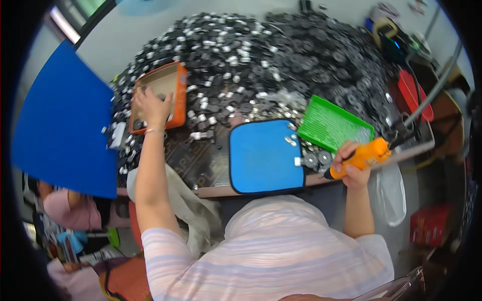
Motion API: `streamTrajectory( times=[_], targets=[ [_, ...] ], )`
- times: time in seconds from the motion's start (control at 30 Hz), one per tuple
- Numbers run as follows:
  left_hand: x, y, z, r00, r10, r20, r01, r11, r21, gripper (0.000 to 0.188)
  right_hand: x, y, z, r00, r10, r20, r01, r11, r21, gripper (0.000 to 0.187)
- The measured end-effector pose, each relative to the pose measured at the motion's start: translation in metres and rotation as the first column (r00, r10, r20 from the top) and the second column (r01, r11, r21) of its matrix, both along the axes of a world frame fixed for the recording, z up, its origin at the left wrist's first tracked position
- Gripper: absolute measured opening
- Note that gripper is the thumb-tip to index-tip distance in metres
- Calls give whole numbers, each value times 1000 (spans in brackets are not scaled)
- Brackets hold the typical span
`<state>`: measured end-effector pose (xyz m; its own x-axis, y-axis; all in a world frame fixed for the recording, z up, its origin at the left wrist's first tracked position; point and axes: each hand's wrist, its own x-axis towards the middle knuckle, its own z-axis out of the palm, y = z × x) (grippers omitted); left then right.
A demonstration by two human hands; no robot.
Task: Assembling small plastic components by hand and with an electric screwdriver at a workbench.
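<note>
My left hand reaches into an orange box with a beige inside, at the left of the table. Its fingers are spread over the box, and small dark pieces lie beneath them. My right hand grips an orange electric screwdriver, its black tip pointing left over the table's front edge. Between the hands lies a bare blue mat with a black border. A few small metal pieces rest at its upper right. Dark round parts, one with a white end, sit beside the mat.
A green tray stands behind the screwdriver. Heaps of black and white parts and black discs cover the back. A blue panel rises at left, near another person's pink sleeve. A red tray lies at right.
</note>
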<state>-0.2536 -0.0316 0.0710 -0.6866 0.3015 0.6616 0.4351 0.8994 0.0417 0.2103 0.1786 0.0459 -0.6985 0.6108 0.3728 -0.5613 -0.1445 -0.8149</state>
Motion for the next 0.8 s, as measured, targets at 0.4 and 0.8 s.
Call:
streamTrajectory(
  times=[0.4, 0.8],
  targets=[
    [305, 117, -57, -64, -923, 379, 970, 32, 240, 56, 28, 5, 9, 993, -119, -3, 119, 991, 54, 27],
    [314, 123, -64, -27, -962, 272, 969, 42, 244, 36, 37, 9, -7, 987, -161, 22, 160, 987, 19, 28]
  ],
)
